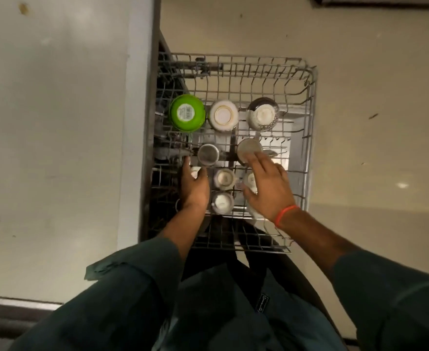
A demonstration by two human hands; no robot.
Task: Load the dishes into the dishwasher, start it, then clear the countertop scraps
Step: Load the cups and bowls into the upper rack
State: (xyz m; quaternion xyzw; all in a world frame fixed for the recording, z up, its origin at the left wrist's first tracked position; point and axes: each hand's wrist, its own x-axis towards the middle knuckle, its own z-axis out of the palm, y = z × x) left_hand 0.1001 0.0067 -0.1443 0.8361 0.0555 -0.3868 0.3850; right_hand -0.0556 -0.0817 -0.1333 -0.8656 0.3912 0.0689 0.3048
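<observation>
Loading is under way: the left hand (194, 184) pinches a small white cup (195, 171) in the pulled-out grey wire rack (309, 102). The right hand (266, 184) lies relaxed, fingertips on an upturned steel tumbler (249, 148). Next, I judge, each needs seating between tines.

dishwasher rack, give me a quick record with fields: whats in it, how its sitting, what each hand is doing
rack: wire dishwasher rack, pulled out over the floor
back row: green bowl, white bowl, patterned bowl, all upside down
middle: steel cup, round steel dish
front: small white cups, upside down
left hand: fingers curled round a small white cup
right hand: fingers spread, fingertips on the round steel dish
countertop: left of the rack
</observation>
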